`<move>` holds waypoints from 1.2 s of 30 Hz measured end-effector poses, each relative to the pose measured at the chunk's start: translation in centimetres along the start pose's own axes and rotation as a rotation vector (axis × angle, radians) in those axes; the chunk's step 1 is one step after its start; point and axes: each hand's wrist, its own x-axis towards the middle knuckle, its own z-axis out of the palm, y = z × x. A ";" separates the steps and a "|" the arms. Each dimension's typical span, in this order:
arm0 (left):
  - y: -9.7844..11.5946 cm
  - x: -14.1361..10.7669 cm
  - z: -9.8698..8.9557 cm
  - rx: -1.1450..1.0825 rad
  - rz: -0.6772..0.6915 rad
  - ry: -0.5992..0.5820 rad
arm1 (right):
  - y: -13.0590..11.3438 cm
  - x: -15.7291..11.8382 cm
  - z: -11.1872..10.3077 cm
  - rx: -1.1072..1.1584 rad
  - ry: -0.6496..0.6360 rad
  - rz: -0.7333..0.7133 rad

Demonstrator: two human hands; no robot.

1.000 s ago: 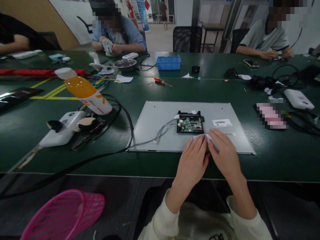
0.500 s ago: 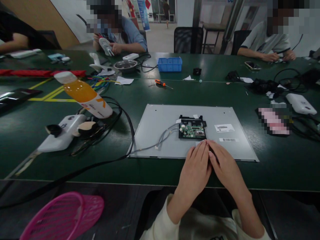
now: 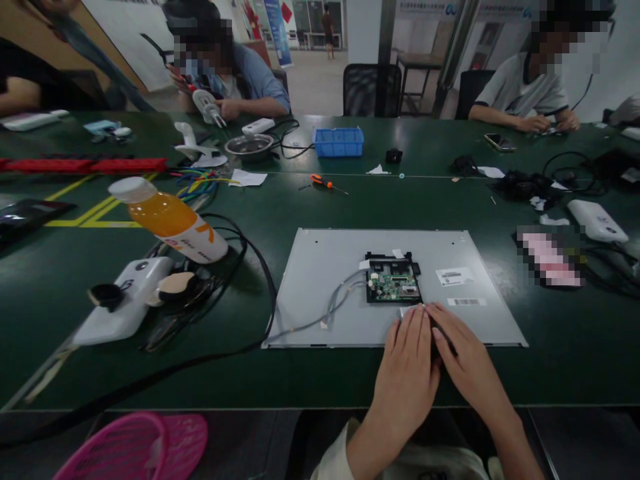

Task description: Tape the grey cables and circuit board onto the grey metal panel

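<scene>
A flat grey metal panel point(image 3: 310, 287) lies on the green table, a small green circuit board point(image 3: 395, 283) in a black bracket at its middle. Thin grey cables point(image 3: 336, 303) run from the board toward the panel's left edge. My left hand point(image 3: 407, 367) and my right hand point(image 3: 473, 360) meet over the panel's lower edge, just below the board. Their fingers are close together and curve downward, fingertips touching. A small pale piece point(image 3: 406, 311) shows by the left fingertips. What lies beneath the fingers is hidden.
An orange drink bottle point(image 3: 175, 223) leans at left, beside a white device point(image 3: 125, 300) and black cables. Further back are a screwdriver point(image 3: 323, 181), a blue bin point(image 3: 339, 143) and a metal bowl point(image 3: 250, 147). A pink basket point(image 3: 135, 453) stands below the table edge. Other people sit across.
The view has tilted upward, so the table and its contents appear lower. Both hands stay together at the same spot on the panel. Another person's figure has appeared at the far left.
</scene>
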 end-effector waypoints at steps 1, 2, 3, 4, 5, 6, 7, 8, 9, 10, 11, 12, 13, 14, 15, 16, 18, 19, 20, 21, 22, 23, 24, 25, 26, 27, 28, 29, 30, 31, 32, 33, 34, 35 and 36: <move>0.0 -0.1 0.0 -0.004 -0.005 -0.001 | 0.0 0.0 0.0 0.001 0.000 0.004; 0.0 -0.1 0.0 -0.006 -0.007 -0.002 | -0.1 0.0 0.0 0.002 0.003 0.008; -0.1 -0.2 0.0 -0.008 -0.008 -0.002 | -0.1 0.0 0.0 0.004 0.006 0.012; -0.1 -0.2 0.0 -0.010 -0.008 -0.002 | -0.2 0.0 0.0 0.005 0.008 0.015; -0.1 -0.3 0.0 -0.011 -0.005 -0.003 | -0.2 0.0 0.0 0.007 0.008 0.018; -0.1 -0.3 0.0 -0.011 -0.002 -0.004 | -0.2 0.0 0.0 0.010 0.006 0.020; -0.1 -0.3 0.0 -0.012 0.000 -0.007 | -0.3 0.0 0.0 0.012 0.005 0.021; -0.1 -0.4 0.0 -0.011 0.000 -0.010 | -0.3 0.0 0.0 0.015 0.005 0.022; -0.1 -0.4 0.0 -0.011 -0.004 -0.012 | -0.3 0.0 0.0 0.016 0.006 0.021; -0.1 -0.4 0.0 -0.009 -0.010 -0.014 | -0.4 0.0 0.1 0.018 0.009 0.018; -0.1 -0.5 0.0 -0.008 -0.016 -0.014 | -0.4 0.0 0.1 0.018 0.010 0.013; -0.1 -0.5 0.0 -0.007 -0.017 -0.013 | -0.4 0.0 0.1 0.017 0.009 0.008; 0.0 -0.5 0.0 -0.006 -0.015 -0.014 | -0.3 -0.1 0.2 0.014 0.009 0.003; 0.0 -0.5 -0.1 -0.006 -0.009 -0.016 | -0.3 -0.1 0.2 0.010 0.007 -0.004; 0.0 -0.5 -0.1 -0.008 -0.005 -0.016 | -0.2 -0.1 0.3 0.005 0.005 -0.009; 0.1 -0.5 -0.1 -0.010 -0.003 -0.016 | -0.1 -0.1 0.3 0.000 0.003 -0.015; 0.2 -0.4 -0.1 -0.012 -0.006 -0.010 | 0.1 -0.2 0.4 -0.008 -0.001 -0.028; 0.2 -0.4 -0.1 -0.014 -0.009 -0.005 | 0.2 -0.2 0.5 -0.007 -0.005 -0.033; 0.3 -0.4 -0.1 -0.017 -0.010 0.002 | 0.2 -0.2 0.5 -0.003 -0.006 -0.035; 0.3 -0.3 0.0 -0.022 -0.011 0.008 | 0.3 -0.1 0.5 0.003 -0.005 -0.036; 0.3 -0.3 0.0 -0.028 -0.010 0.014 | 0.3 -0.1 0.5 0.010 -0.002 -0.036; 0.3 -0.3 0.1 -0.036 -0.009 0.018 | 0.4 -0.1 0.5 0.015 0.002 -0.037; 0.3 -0.2 0.1 -0.042 -0.010 0.020 | 0.4 0.0 0.5 0.018 0.007 -0.039; 0.3 -0.2 0.2 -0.047 -0.014 0.021 | 0.3 0.0 0.4 0.019 0.011 -0.042; 0.3 -0.2 0.2 -0.049 -0.020 0.021 | 0.3 0.1 0.4 0.017 0.014 -0.047; 0.3 -0.1 0.2 -0.050 -0.029 0.020 | 0.3 0.1 0.4 0.015 0.015 -0.051; 0.3 -0.1 0.2 -0.051 -0.040 0.020 | 0.3 0.1 0.4 0.012 0.016 -0.055; 0.3 0.0 0.1 -0.051 -0.048 0.020 | 0.3 0.1 0.4 0.010 0.017 -0.056; 0.4 0.0 0.1 -0.050 -0.055 0.019 | 0.3 0.1 0.4 0.008 0.018 -0.055; 0.4 0.0 0.0 -0.047 -0.058 0.020 | 0.4 0.1 0.4 0.007 0.017 -0.052; 0.4 0.0 -0.1 -0.044 -0.059 0.022 | 0.4 0.1 0.4 0.006 0.017 -0.048; 0.5 0.0 -0.1 -0.041 -0.060 0.026 | 0.4 0.1 0.4 0.007 0.017 -0.045; 0.5 0.0 -0.1 -0.039 -0.061 0.031 | 0.5 0.1 0.4 0.009 0.017 -0.044; 0.5 0.0 -0.2 -0.040 -0.063 0.036 | 0.5 0.0 0.4 0.010 0.017 -0.046; 0.5 0.0 -0.2 -0.043 -0.065 0.040 | 0.5 0.0 0.5 0.011 0.018 -0.048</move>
